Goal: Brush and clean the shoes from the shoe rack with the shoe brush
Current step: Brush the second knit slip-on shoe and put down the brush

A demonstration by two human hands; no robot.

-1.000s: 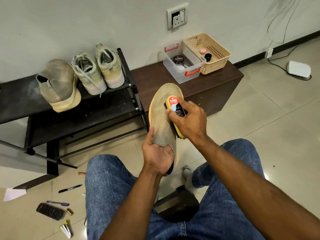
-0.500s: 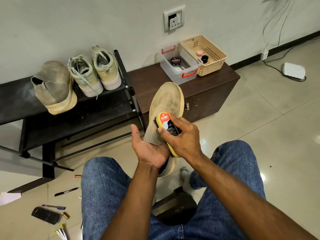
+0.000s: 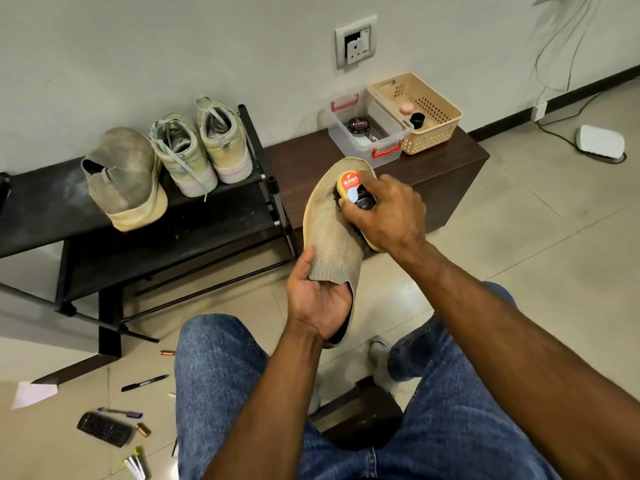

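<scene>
- Head view: on the floor at lower left, a black remote [image 3: 104, 429], pens and small batteries are seen scattered beside a scrap of paper [image 3: 33, 394].
- A black shoe rack [image 3: 221, 216] is set against the wall; on its top shelf a beige knit shoe [image 3: 124, 181] is stood at the left, and a pair of pale lace-up sneakers [image 3: 202, 150] is placed just beside it, heels toward the camera.
- A second beige knit shoe [image 3: 334, 230] is held up in front of the rack's right end, toe pointing away; its heel end is gripped by the left hand [image 3: 320, 299], with the thumb laid on the knit collar and the fingers curled under it.
- A yellow shoe brush [image 3: 356, 194] with a red label is pressed against the toe part of that shoe; it is clasped from above by the right hand [image 3: 388, 216], fingers wrapped round its back.
- Behind, on a low dark table [image 3: 446, 168], a clear box [image 3: 367, 133] with red clips, holding a round black tin, is set touching a beige basket [image 3: 419, 112].
- On the floor at far right, a white device [image 3: 601, 142] with a cable is seen.
</scene>
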